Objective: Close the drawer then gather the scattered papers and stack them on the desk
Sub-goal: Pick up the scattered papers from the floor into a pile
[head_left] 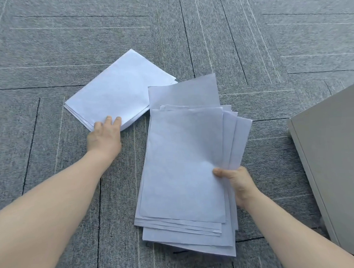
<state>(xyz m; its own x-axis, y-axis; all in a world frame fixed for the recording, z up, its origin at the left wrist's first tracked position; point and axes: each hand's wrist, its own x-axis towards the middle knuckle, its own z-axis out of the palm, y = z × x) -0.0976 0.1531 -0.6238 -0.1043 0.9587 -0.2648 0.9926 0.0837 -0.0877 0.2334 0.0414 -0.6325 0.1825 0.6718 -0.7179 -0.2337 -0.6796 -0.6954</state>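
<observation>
Grey carpet-tile floor [189,43] fills the view, dark and pale lines across it; no worktop in sight, everything sits at floor level. Landmark: grey cabinet [333,158] at the right edge, only a side and corner showing, so the drawer's state can't be told from here.

Right hand [237,185], nearest the cabinet, pinches the held sheaf [183,163] at its right edge, thumb on top, other fingers hidden under the paper. Sheaf is loosely fanned, corners offset, long axis running away from the person, just left of the cabinet. Whether its far end rests on the floor can't be told.

Floor pile [118,91] lies further from the cabinet, beyond the sheaf's far left corner, flat on the carpet, rotated diagonally, long axis running from near-left to far-right. Its right corner tucks under the sheaf's top sheet, or touches it; unclear.

Left hand [105,134] is on that pile's near corner, fingers reaching over the edge onto the top sheet, slightly bent; no closed grip visible yet.

Judgement: gathering is well along, with this pile the last paper in view. Left hand is the one placed to lift it; the pile needs turning to match the sheaf's axis before merging.
</observation>
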